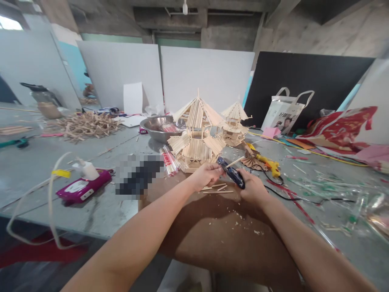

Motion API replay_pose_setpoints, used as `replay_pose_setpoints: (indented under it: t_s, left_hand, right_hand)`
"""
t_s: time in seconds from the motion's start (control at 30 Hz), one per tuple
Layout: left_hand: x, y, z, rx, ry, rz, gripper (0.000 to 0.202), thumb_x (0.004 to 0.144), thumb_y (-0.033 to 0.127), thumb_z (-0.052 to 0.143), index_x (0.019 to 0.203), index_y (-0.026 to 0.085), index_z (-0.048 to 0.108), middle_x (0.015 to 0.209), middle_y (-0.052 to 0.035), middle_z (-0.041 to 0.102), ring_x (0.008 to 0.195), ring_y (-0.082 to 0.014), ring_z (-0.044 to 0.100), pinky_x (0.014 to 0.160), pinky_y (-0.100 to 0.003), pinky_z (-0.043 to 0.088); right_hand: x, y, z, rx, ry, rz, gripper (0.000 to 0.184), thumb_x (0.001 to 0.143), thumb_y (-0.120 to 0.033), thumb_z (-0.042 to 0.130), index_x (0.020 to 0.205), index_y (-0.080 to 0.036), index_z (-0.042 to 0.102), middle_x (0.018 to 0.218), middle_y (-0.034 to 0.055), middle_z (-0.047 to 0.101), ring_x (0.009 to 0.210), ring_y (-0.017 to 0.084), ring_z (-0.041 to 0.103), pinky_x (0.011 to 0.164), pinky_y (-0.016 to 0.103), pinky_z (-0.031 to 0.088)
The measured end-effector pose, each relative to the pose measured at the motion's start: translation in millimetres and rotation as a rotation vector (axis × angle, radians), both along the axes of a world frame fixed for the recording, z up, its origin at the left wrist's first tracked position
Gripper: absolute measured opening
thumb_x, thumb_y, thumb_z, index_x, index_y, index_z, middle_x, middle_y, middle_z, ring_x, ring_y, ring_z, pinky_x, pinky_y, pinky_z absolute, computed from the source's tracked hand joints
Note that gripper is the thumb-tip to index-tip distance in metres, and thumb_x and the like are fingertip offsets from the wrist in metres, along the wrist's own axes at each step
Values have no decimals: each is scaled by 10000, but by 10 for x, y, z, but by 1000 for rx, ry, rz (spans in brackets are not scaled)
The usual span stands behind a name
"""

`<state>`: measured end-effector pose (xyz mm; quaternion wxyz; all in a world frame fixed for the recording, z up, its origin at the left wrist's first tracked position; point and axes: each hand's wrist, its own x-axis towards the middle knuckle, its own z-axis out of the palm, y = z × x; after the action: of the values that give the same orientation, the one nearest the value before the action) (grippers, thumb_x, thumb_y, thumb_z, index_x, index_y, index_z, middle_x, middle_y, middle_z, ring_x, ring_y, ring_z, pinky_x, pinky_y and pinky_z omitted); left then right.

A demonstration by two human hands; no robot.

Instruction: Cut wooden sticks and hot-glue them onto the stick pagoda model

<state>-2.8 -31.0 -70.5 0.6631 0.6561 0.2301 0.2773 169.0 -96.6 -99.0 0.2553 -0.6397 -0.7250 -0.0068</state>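
My right hand [251,187] is closed round a dark blue cutting tool [231,172] whose jaws sit on a thin wooden stick [235,162]. My left hand [206,175] is pinched at the tool's far end, by the stick. Both hands hover over a brown board [219,227] with several loose sticks [217,188] and small chips on it. Just behind the hands stands a large pavilion model built of sticks [196,134]. A smaller stick pavilion [233,123] stands to its right.
A steel bowl [158,127] sits behind the models, a bundle of chopsticks [169,160] beside it. A yellow glue gun [267,164] with black cable lies right. A purple device [82,188], a stick pile [86,125], a white bag [285,111] and red wrapping [337,129] crowd the grey table.
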Motion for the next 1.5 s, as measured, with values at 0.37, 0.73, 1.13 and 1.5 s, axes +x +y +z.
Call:
replay_pose_setpoints:
  t_s: [0.37, 0.73, 1.13, 1.5]
  left_hand:
    - [25, -10, -9, 54, -43, 41, 299, 666, 426, 523, 622, 132, 491, 328, 98, 267, 305, -18, 176, 349, -180, 129]
    - [51, 11, -64, 428, 68, 204, 266, 738, 363, 433, 612, 133, 481, 458, 63, 335, 433, -40, 283, 428, -187, 222]
    - [16, -56, -18, -197, -126, -110, 258, 739, 391, 451, 629, 158, 434, 352, 104, 194, 303, -20, 103, 335, -170, 89]
    - [44, 37, -102, 708, 382, 337, 326, 774, 378, 350, 599, 150, 504, 455, 47, 353, 452, -74, 332, 467, -206, 242]
  right_hand:
    - [-63, -37, 103, -87, -6, -71, 293, 700, -360, 442, 931, -187, 498, 745, 49, 620, 654, 177, 567, 572, 238, 359]
    - [-54, 26, 25, -63, 6, -57, 378, 676, -279, 469, 1041, -186, 451, 932, 68, 600, 792, 193, 558, 680, 265, 377]
    - [215, 132, -12, 159, -65, 9, 575, 609, -228, 501, 1160, -146, 358, 1128, 108, 477, 1018, 222, 444, 857, 330, 328]
    - [393, 219, -183, -203, -346, -254, 734, 641, -643, 385, 1151, -117, 427, 980, 171, 567, 907, 280, 515, 749, 387, 349]
